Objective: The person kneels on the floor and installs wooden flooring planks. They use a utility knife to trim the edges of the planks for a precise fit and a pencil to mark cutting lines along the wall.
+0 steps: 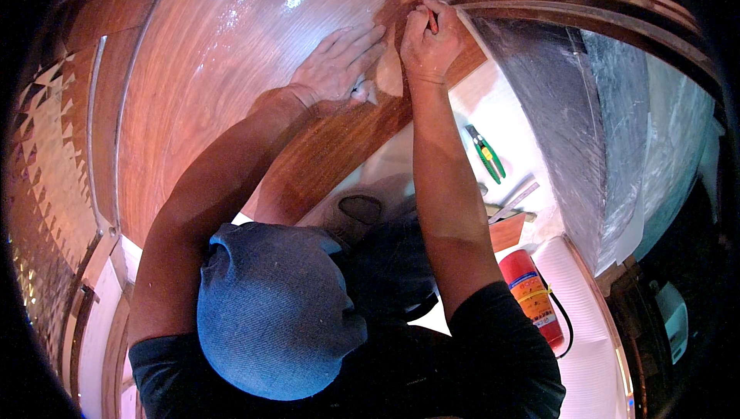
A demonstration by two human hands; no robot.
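My left hand (339, 64) lies with its fingers stretched out on a glossy reddish-brown wood-grain panel (208, 103). A small whitish piece (370, 94) shows beside its thumb; whether the hand touches it I cannot tell. Farther up and to the right, my right hand (432, 45) is closed around a slim red pencil (433, 24). The pencil's upper end reaches the panel's far corner, beside a dark curved moulding. Whether its tip touches the surface is too small to make out.
A green and black utility knife (486, 154) lies on the white surface right of my right forearm, with a metal ruler (515, 200) nearer. A red fire extinguisher (532, 296) is at lower right. Dark grey sheeting (555, 118) borders the right. Blue cloth (274, 311) bulges between my arms.
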